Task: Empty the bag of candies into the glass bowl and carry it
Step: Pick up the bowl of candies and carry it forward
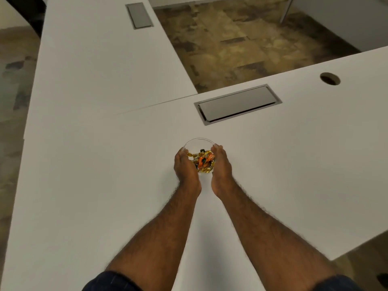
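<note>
Head view: both hands cup the filled glass bowl (pixel 198 153) over the white desk (pixel 105 164).

My left hand (pixel 185 168) and right hand (pixel 221 164) press opposite sides of the bowl, holding it at mid-desk, near the grey cable hatch (pixel 238 103). Candies (pixel 203 161) lie inside; no bag is visible. Risk: smooth glass may slip, or tilting may spill candies.

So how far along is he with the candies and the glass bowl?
Emptying looks done: the wrapped gold and orange candies sit in the clear glass bowl, and no bag is in view. In hand: the left hand and right hand cup the bowl's sides over the white desk. Whether it is lifted is unclear. Carrying remains.
</note>
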`<state>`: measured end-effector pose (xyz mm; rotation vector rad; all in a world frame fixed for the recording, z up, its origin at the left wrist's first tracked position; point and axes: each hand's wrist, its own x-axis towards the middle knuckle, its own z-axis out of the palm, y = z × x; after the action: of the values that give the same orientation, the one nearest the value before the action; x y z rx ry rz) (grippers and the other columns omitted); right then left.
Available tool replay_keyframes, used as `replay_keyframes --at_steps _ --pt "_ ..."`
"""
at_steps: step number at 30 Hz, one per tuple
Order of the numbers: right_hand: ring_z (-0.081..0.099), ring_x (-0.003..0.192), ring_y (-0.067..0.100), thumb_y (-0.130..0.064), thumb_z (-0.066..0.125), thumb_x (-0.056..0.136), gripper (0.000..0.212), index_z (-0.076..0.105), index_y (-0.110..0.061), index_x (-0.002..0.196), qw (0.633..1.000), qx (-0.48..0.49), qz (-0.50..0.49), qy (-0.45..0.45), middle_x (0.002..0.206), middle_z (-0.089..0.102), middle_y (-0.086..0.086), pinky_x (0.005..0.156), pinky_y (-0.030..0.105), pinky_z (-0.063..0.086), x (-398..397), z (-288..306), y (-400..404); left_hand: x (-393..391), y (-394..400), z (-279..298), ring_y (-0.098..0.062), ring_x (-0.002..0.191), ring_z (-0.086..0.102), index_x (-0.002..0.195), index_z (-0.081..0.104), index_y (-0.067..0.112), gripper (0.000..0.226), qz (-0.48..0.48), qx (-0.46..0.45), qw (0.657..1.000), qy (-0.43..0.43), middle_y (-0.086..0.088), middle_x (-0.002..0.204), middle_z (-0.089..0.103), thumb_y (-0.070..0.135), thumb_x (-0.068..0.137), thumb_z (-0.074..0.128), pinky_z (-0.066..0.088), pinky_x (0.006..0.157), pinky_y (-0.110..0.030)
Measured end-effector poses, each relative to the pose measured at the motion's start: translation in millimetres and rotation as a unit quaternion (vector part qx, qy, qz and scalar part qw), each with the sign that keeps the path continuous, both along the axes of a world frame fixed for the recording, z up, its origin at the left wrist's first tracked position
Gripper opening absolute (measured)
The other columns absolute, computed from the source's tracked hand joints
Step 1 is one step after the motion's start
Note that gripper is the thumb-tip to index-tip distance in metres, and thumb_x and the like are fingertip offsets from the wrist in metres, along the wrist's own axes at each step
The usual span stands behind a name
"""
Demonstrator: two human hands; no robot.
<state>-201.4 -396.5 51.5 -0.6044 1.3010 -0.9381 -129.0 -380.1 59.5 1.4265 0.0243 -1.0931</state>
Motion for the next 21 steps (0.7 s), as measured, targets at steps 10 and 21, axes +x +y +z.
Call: replay_keyframes --at_steps 10,21 --pt "0.048 0.129 0.024 -0.052 0.027 0.1 0.051 0.047 -0.022 0.137 0.996 -0.031 -0.087 0.011 0.142 0.05 -0.001 0.106 0.04 0.036 -119 35 -81 -112 -98 27 -0.01 0.08 0.063 0.118 0.061 0.023 0.028 -0.107 -0.021 0.994 0.023 0.003 0.098 0.065 0.028 0.097 0.043 0.051 0.046 -0.018" --pt "0.045 0.134 0.032 -0.053 0.021 0.101 0.058 0.04 -0.02 0.144 0.993 -0.011 -0.112 -0.018 0.151 0.042 0.008 0.115 0.049 0.033 -211 9 -139 -189 -170 -5 -0.019 0.102 0.048 0.132 0.052 0.017 0.035 -0.246 0.037 0.968 -0.021 -0.009 0.135 0.053 0.027 0.099 0.041 0.044 0.081 -0.031"
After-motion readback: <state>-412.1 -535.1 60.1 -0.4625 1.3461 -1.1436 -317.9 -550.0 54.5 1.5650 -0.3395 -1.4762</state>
